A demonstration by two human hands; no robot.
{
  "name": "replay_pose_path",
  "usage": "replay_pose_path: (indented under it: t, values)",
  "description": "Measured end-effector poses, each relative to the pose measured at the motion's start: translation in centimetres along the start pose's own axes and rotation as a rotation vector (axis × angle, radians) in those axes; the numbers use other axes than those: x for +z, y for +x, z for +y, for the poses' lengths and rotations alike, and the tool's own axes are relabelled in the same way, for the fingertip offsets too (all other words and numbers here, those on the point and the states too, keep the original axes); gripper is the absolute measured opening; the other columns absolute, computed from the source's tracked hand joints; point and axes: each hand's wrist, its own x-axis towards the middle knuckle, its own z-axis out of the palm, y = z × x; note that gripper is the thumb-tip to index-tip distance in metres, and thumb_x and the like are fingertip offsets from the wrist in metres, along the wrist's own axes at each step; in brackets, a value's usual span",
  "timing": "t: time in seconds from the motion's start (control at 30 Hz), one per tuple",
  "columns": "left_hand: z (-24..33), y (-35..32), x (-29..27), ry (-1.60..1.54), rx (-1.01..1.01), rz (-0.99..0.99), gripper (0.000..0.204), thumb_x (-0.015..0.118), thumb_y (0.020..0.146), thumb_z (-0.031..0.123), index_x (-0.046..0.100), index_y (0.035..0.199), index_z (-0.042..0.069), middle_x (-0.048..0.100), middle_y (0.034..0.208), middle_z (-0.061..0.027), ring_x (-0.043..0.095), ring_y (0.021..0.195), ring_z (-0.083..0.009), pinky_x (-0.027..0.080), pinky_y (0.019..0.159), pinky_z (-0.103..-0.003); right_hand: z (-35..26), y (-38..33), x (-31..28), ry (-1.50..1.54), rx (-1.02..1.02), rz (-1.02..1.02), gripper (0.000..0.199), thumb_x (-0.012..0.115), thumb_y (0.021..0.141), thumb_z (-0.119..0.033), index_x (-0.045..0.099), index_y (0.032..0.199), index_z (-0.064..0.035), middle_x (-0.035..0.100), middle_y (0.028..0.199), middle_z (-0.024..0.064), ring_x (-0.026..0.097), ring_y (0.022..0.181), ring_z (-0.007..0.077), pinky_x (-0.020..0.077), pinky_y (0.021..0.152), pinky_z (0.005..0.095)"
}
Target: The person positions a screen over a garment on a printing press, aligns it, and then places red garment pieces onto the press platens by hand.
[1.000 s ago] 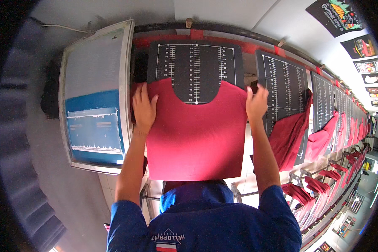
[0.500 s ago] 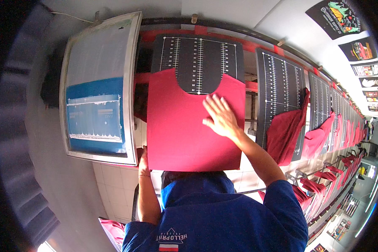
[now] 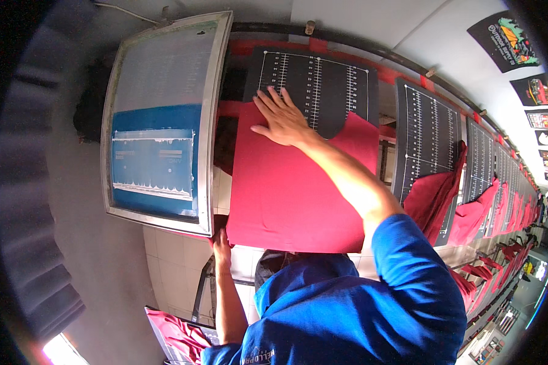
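Observation:
A dark red cut fabric panel [image 3: 298, 194] with a rounded neckline lies over a black printing board [image 3: 298, 79] marked with white ruler scales. My right hand [image 3: 280, 120] rests flat on the panel's upper left shoulder, fingers spread and the tips reaching onto the bare board. At the lower left corner of the board is my left hand [image 3: 221, 242], low beside the panel's edge. Its fingers are mostly hidden in shadow between the panel and a screen printing frame [image 3: 220, 121], so whether they grip fabric is not visible.
The screen frame with blue mesh [image 3: 152, 118] stands close on the left. Rightward runs a row of similar boards [image 3: 429, 103] with half-folded red panels [image 3: 432, 201]. A dark rail [image 3: 274, 29] passes behind. Another board with red fabric [image 3: 179, 331] sits at lower left.
My right hand has slid from the panel's right side below the neckline to its upper left shoulder. My left hand stays low by the left corner. The whole view has shifted slightly.

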Motion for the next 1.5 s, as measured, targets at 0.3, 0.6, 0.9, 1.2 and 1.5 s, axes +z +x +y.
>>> replay_pose_path:
  t: [0.3,0.6,0.9,1.2,1.5]
  values:
    - [7.8,-13.7,6.7,0.786,0.531,0.467,0.046,0.057,0.09,0.014,0.047,0.132,-0.004,0.047,0.135,-0.0251,0.042,0.127,-0.0445,0.033,0.107,-0.054,-14.5,-22.1,-0.5,0.412,-0.46,-0.446,0.086,0.038,0.09,-0.068,0.025,0.151,-0.0087,0.023,0.158,0.011,0.017,0.147,0.0277,0.0069,0.12,0.0503]
    - [16.0,-8.0,19.9,1.241,0.95,-0.195,0.071,0.043,0.097,0.048,0.03,0.148,-0.001,0.025,0.156,-0.0195,0.016,0.145,-0.0412,0.012,0.117,-0.057,14.8,-16.6,-8.5,-0.19,0.189,-0.211,0.077,0.034,0.096,-0.06,0.024,0.15,-0.0054,0.016,0.16,0.0105,0.01,0.148,0.0294,0.0046,0.121,0.0461]
    - [18.9,-3.1,22.0,1.14,0.993,0.169,0.07,0.047,0.096,0.042,0.028,0.148,0.0,0.024,0.156,-0.0193,0.017,0.145,-0.0406,0.015,0.116,-0.054,-12.2,-43.7,-8.7,0.137,-0.117,-0.398,0.053,0.048,0.096,-0.044,0.044,0.141,-0.0172,0.041,0.148,0.0043,0.035,0.138,0.0269,0.0284,0.114,0.0464]
    - [11.7,-17.6,36.8,0.721,1.719,-1.052,0.064,0.061,0.087,0.043,0.048,0.132,0.0,0.048,0.135,-0.0194,0.039,0.131,-0.039,0.033,0.107,-0.05,-3.5,-49.8,-18.0,0.294,1.325,0.431,0.023,0.06,0.091,-0.02,0.065,0.105,-0.0021,0.068,0.096,0.0188,0.066,0.088,0.0343,0.0509,0.077,0.0417]
    - [14.4,-20.4,49.9,0.87,1.298,-0.345,0.024,0.063,0.086,0.024,0.057,0.097,0.004,0.055,0.103,-0.013,0.051,0.098,-0.0332,0.04,0.083,-0.047,4.6,-63.6,-22.1,0.501,1.458,0.71,0.022,0.055,0.096,-0.023,0.056,0.099,-0.0006,0.058,0.076,0.0063,0.056,0.073,0.0166,0.0455,0.07,0.0338]
